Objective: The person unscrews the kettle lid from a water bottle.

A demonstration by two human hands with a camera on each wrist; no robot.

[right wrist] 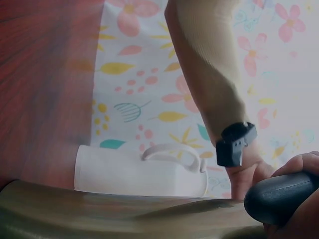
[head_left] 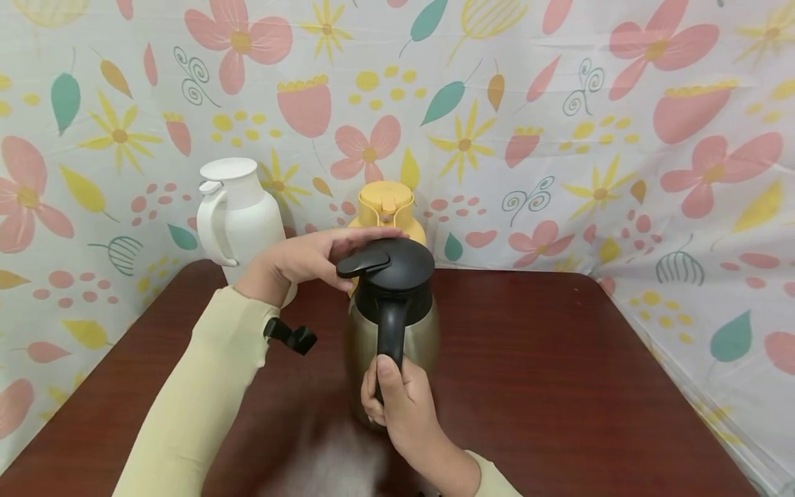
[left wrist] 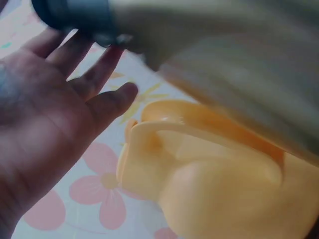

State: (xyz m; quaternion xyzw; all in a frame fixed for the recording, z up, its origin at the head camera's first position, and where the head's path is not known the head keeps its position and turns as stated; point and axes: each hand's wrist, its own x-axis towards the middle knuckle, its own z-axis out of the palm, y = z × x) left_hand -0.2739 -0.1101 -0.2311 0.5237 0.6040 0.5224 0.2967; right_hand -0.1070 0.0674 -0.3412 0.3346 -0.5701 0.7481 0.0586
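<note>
A brushed-metal thermos jug (head_left: 361,345) with a black lid (head_left: 410,266) stands before me at the middle of the table. My right hand (head_left: 406,407) grips its black handle (head_left: 391,324), thumb up along the near side. Up at the lid, my left hand (head_left: 317,255) reaches over from the left, fingers extended behind the lid's edge. In the left wrist view those fingers (left wrist: 102,72) look fairly straight, at the dark top of the jug. Close behind stands a yellow jug (head_left: 386,193), partly hidden by the metal one.
Behind my left forearm a white jug (head_left: 248,214) stands at the back left, its handle toward me. The dark red-brown table (head_left: 528,359) ends at a floral-patterned curtain (head_left: 559,138). A black wrist mount (head_left: 290,336) sticks out from my left sleeve.
</note>
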